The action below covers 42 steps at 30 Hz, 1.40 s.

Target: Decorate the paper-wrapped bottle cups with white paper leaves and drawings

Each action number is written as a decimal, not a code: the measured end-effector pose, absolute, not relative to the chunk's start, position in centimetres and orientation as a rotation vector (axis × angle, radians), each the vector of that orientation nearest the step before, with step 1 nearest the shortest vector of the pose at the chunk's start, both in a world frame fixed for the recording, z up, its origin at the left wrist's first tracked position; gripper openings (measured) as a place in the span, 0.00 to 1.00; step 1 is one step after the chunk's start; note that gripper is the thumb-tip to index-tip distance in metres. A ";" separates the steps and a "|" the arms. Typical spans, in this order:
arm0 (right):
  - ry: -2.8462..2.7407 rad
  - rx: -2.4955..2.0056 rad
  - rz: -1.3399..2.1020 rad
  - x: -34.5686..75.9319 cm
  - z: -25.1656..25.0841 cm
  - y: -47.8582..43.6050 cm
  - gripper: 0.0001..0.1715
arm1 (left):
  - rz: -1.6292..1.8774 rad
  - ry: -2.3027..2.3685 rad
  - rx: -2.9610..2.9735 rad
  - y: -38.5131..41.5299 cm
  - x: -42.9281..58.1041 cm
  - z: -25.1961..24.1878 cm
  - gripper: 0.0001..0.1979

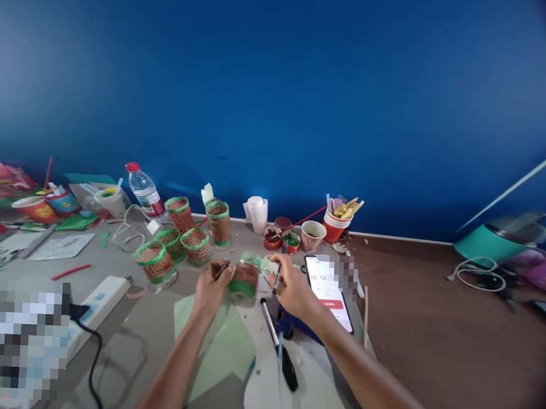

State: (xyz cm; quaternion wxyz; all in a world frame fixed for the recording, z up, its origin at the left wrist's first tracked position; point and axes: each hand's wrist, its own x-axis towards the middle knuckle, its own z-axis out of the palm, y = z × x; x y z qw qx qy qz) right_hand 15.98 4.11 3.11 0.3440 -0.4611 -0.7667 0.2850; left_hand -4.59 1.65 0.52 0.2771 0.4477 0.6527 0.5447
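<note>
My left hand [211, 288] is closed, its fingers curled around a small dark thing I cannot make out. Just right of its fingertips, a clear cup painted brown and green [244, 280] lies on its side over the grey table. In my right hand [293, 289] a slim, dark pen-like stick [277, 278] is pinched, roughly upright. Pale green scraps of paper [268, 265] lie between the cup and that hand. Below it, a black and silver marker [278, 345] rests on white paper [300, 389]. Pale green paper [222, 348] lies below the cup.
Several more painted cups [219, 223] stand at the back left, near a water bottle [145, 192]. Paint pots [291, 242], a paper cup [313, 236] and a red cup of utensils [336, 226] line the back. A phone [330, 296] lies right; a power strip [100, 308] left.
</note>
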 end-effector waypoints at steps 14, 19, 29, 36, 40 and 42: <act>-2.003 -1.167 0.888 15.2 2.1 4.3 0.22 | 1.428 1.442 1.049 1.0 -2.2 0.7 0.12; -1.859 -1.028 0.955 15.4 3.6 3.4 0.26 | 1.587 0.986 0.529 1.1 -2.6 1.3 0.17; -1.957 -0.796 0.784 15.7 4.2 2.4 0.28 | 1.415 0.788 0.438 -0.3 -1.8 2.6 0.16; -2.007 -0.792 0.729 15.7 4.4 2.4 0.27 | 1.292 0.767 0.511 -0.4 -1.3 1.9 0.27; -1.928 -0.762 0.716 16.4 5.2 2.6 0.27 | 1.313 0.833 0.521 -0.1 -2.0 1.2 0.28; -1.740 -0.730 0.777 17.0 6.0 2.5 0.24 | 1.384 0.832 0.526 0.0 -2.2 1.0 0.27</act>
